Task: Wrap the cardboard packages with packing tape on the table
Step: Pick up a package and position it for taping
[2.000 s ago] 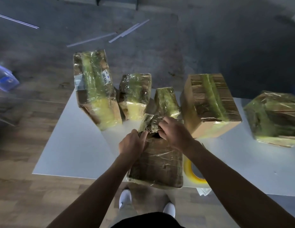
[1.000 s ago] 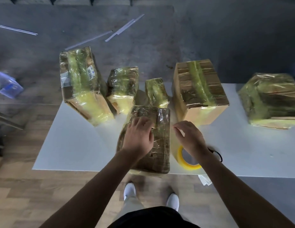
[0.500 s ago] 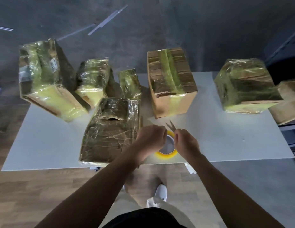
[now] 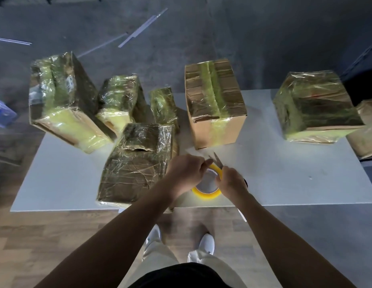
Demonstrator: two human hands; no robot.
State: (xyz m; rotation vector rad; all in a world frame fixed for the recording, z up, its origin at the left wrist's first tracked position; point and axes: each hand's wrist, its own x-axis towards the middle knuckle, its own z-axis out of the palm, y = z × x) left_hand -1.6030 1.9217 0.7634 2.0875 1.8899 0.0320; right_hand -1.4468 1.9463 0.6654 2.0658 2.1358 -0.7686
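Both hands meet at the yellow roll of packing tape (image 4: 202, 194), tilted up near the front rim of the white surface (image 4: 285, 173). The left hand (image 4: 185, 171) pinches at the roll's top, I think to hold the free end taut. The right hand (image 4: 230, 181) closes its grip on metal scissors (image 4: 216, 159), blades pointing away, ready to cut. The flat brown taped cardboard package (image 4: 137, 163) lies just beside, at the left.

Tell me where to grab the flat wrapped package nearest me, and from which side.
Take the flat package by its two long side edges, coming from the near end at the table front. It lies flat, its far end crowded by other packages, and its taped top looks slick.
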